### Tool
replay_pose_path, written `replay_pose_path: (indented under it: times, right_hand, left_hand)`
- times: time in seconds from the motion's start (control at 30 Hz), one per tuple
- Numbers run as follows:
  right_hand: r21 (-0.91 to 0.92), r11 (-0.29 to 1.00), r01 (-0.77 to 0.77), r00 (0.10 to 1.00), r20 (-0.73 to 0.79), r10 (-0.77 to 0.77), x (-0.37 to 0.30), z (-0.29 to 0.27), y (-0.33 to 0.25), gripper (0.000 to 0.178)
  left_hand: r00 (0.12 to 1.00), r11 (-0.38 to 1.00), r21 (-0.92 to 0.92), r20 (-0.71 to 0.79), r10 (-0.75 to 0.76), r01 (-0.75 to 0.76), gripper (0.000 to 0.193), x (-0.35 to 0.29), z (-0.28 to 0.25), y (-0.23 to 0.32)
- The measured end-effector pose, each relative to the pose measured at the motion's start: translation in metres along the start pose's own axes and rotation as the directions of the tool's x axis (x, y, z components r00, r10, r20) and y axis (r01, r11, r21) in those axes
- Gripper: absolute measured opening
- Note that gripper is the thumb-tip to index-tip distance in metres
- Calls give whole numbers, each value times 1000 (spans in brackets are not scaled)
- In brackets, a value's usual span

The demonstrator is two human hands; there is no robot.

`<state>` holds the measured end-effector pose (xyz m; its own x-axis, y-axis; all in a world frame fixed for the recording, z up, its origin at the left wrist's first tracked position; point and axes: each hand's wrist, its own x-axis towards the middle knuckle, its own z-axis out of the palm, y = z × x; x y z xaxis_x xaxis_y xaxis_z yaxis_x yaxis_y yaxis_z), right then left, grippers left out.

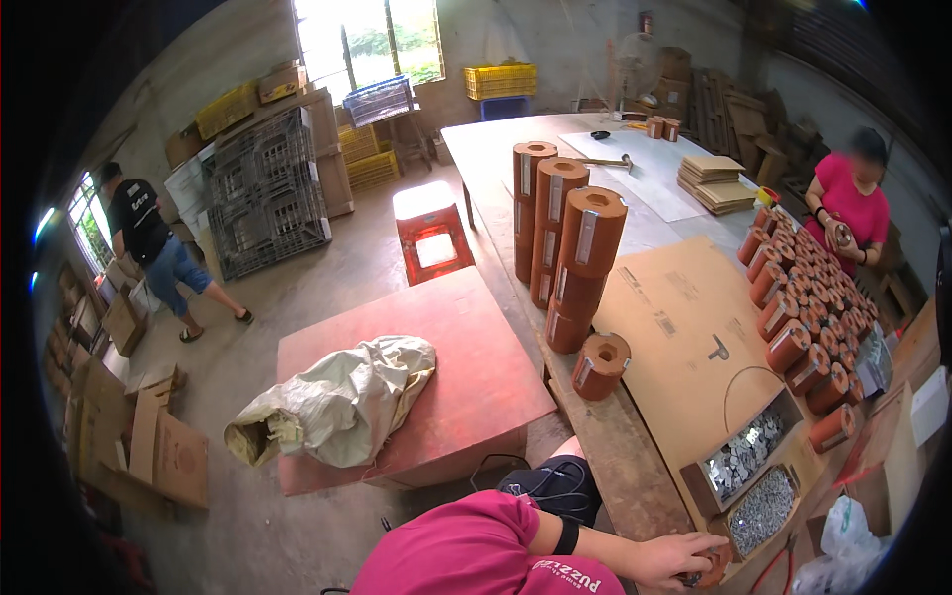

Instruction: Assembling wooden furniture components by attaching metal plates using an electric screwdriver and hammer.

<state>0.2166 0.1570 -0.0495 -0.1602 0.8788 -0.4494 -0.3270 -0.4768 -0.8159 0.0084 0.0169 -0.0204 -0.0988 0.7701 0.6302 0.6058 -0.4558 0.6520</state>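
Note:
My left hand (pixel 676 557) rests at the lower edge of the view, its fingers curled over a reddish-brown cylinder (pixel 716 567), mostly hidden under them. Only the left arm shows, with a black band near the elbow; my right hand is out of view. Just beyond the hand lie an open cardboard box of small silvery metal plates (pixel 739 456) and another of small grey metal screws or nails (pixel 762 511). Farther up the table edge a single brown cylinder (pixel 601 365) with a hexagonal hole stands beside tall stacks of the same cylinders (pixel 585 260).
Many brown cylinders (pixel 808 322) lie on the table's right side, where a co-worker (pixel 855 203) holds one. A hammer (pixel 607 163) and stacked cardboard pieces (pixel 714 181) lie farther back. Left are a low red table (pixel 466 347) with a sack (pixel 347 402), a red stool (pixel 433 233) and another person (pixel 149 228).

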Motion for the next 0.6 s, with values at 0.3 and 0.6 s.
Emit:
replay_pose_path:
  times: [0.3, 0.6]
  right_hand:
    - [30, 999, -34, 999, 5, 34, -7, 14, -3, 16]
    - [67, 998, -20, 1000, 2, 20, 25, -23, 12, 21]
  left_hand:
    - [975, 987, -48, 169, -142, 152, 31, -2, 4, -7]
    - [969, 982, -52, 182, -170, 182, 31, -1, 1, 11]
